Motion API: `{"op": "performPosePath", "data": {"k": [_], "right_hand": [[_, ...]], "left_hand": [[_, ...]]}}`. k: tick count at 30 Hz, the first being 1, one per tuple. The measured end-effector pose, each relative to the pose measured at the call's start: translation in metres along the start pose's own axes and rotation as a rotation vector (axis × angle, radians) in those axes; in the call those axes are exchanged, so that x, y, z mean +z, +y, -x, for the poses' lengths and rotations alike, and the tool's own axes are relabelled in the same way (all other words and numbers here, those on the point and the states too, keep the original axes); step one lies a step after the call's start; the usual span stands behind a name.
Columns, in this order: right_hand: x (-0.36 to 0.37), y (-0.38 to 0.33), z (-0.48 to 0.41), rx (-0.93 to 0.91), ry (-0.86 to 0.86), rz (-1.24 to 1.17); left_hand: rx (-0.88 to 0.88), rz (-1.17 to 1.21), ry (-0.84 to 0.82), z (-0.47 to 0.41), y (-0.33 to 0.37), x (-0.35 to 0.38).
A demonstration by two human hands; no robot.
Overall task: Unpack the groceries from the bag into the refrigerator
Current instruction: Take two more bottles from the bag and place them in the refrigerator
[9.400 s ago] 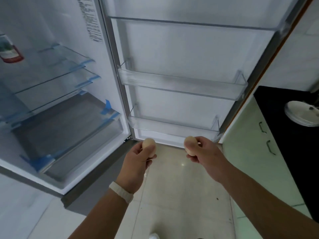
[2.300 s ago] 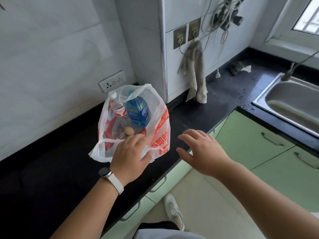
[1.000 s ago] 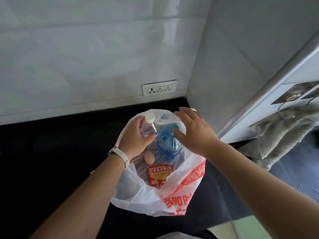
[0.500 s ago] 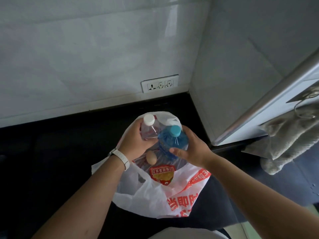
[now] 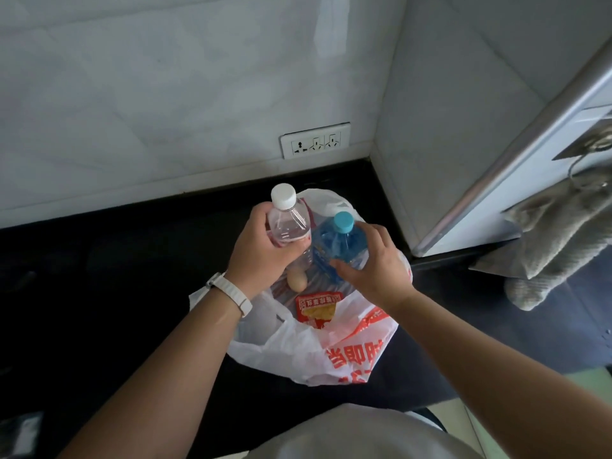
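Two plastic bottles stand side by side in the mouth of the thin white plastic bag with orange printed characters, and you have one in each of your hands. Your left hand, with a ribbed white band at the wrist, is wrapped around the shoulder of the clear ridged bottle with a white screw cap; its cap and neck rise above your fingers. Your right hand is curled around the side of the blue-tinted bottle with a turquoise cap, thumb across its label and fingers behind, the cap poking up free. The two bottles touch or nearly touch at the shoulder. Lower in the crumpled, glossy bag, a smooth tan egg lies just below your left hand, and beside it, nearer you, sits a flat red snack packet with yellow artwork. The bag rests on the dark, polished black tabletop, close to the corner where pale marbled wall tiles meet. A white rectangular wall socket is set low in the tiles behind the bag. To the right, a nubby grey cloth hangs down past a brushed metal edge.
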State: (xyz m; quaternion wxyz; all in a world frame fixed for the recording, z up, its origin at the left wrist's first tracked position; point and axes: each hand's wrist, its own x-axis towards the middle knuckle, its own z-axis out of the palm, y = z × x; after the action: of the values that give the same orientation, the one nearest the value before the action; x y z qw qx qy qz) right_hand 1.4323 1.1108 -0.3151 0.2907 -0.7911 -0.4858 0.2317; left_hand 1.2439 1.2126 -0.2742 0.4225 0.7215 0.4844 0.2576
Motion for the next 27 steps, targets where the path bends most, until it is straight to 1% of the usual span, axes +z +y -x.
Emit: {"op": "performPosePath", "data": {"k": [3,7,11,17,20,27], "right_hand": [[0.003,0.001,0.000,0.033,-0.054,-0.028],[0.008,0.006,-0.001,0.048,-0.086,-0.090],[0.009,0.010,-0.002,0.063,-0.098,-0.109],[0.006,0.015,-0.005,-0.042,-0.074,-0.107],[0.000,0.021,-0.011,-0.119,-0.104,-0.104],[-0.031,0.008,-0.009,-0.247,-0.194,-0.323]], "left_hand": [[-0.012,0.017,0.028,0.018,0.008,-0.005],[-0.068,0.076,0.061,0.041,0.017,-0.010],[-0.148,0.113,0.142,0.063,0.028,-0.007],[-0.248,0.136,0.294,0.106,0.050,0.001],[-0.285,0.116,0.367,0.125,0.059,0.005],[-0.301,0.105,0.526,0.159,0.086,0.007]]}}
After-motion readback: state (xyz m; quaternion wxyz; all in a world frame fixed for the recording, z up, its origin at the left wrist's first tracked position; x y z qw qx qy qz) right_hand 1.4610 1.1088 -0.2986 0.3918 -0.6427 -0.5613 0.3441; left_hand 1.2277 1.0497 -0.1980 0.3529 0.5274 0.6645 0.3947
